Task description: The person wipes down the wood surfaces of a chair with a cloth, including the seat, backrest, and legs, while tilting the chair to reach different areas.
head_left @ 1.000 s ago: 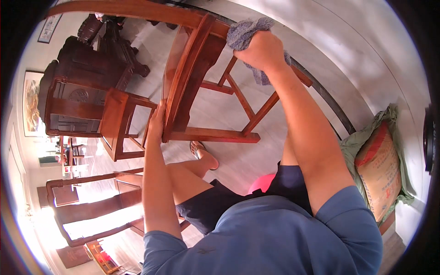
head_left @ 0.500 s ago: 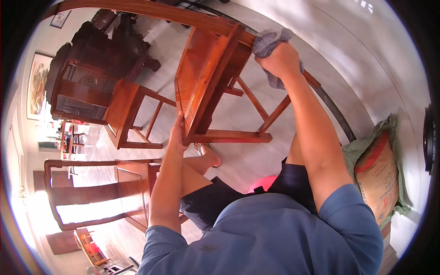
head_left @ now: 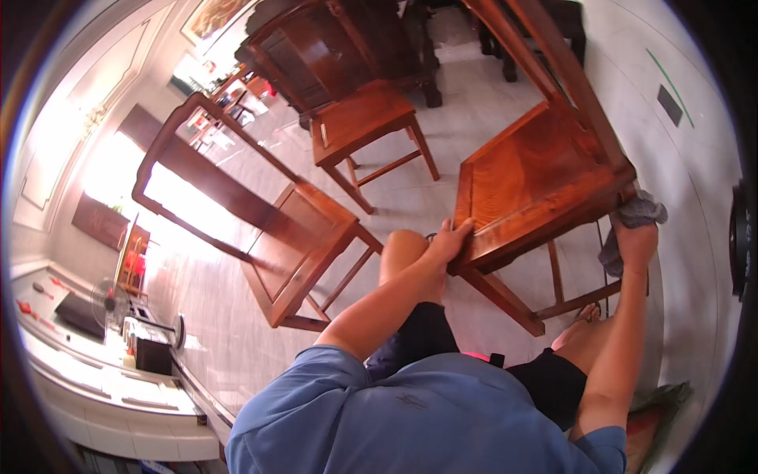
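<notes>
A polished reddish-brown wooden chair [head_left: 529, 178] stands tilted in front of me, its back rising to the upper right. My left hand [head_left: 453, 242] grips the near left corner of its seat, thumb on top. At the seat's right rear corner, my right hand [head_left: 638, 243] is closed around a crumpled grey cloth [head_left: 643, 210]. The cloth lies against the chair's frame where the back meets the seat. Part of the right fingers is hidden by the cloth.
A second wooden chair [head_left: 304, 237] stands at my left, and a third chair [head_left: 363, 122] farther ahead. Dark carved furniture [head_left: 430, 55] fills the back. A white counter [head_left: 118, 379] with a small fan is at the lower left. A green sack [head_left: 663, 415] lies lower right.
My view has swung, so the room appears rotated. The right hand with the cloth now sits lower right, by the seat's rear corner. My left hand keeps its hold on the seat.
</notes>
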The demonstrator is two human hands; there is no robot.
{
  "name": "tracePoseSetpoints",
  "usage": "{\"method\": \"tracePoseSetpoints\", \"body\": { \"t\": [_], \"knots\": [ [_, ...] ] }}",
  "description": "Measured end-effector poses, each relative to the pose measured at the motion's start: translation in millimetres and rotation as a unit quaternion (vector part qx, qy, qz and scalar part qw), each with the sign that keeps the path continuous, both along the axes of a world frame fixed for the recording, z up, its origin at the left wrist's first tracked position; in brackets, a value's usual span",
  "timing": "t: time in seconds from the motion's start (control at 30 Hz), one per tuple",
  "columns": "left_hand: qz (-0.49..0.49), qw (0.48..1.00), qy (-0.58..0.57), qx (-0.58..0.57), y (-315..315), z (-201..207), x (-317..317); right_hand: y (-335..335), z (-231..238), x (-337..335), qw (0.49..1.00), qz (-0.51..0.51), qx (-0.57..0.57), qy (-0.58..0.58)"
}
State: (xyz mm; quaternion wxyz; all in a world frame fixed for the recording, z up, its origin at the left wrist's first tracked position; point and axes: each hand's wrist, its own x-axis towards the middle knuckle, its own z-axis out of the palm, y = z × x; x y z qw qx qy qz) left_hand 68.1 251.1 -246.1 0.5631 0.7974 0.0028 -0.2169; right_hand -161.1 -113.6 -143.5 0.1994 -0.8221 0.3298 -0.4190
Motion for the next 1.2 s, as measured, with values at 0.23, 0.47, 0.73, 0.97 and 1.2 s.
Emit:
{"method": "tracePoseSetpoints", "body": {
  "t": [0.23, 0.47, 0.73, 0.97, 1.2],
  "knots": [
    [-0.225, 0.809, -0.540, -0.053, -92.9, 224.1, 15.2, -40.1, -17.7, -11.1, 0.982, -0.026, -0.140, 0.123],
    [-0.204, 0.852, -0.163, -0.453, -217.0, 370.9, -15.6, -4.9, 22.3, -28.0, 0.999, 0.007, -0.018, 0.029],
    [-0.168, 0.804, -0.126, -0.556, -259.9, 356.4, 0.5, -7.7, 24.6, -81.5, 0.990, 0.104, -0.091, -0.003],
    [-0.175, 0.819, -0.142, -0.528, -254.1, 361.1, -2.2, 1.7, 54.1, -100.3, 0.993, 0.106, 0.001, 0.058],
    [-0.190, 0.809, -0.158, -0.534, -250.1, 355.9, -7.1, 17.9, 70.1, -71.9, 0.852, 0.306, 0.161, -0.392]
  ]
}}
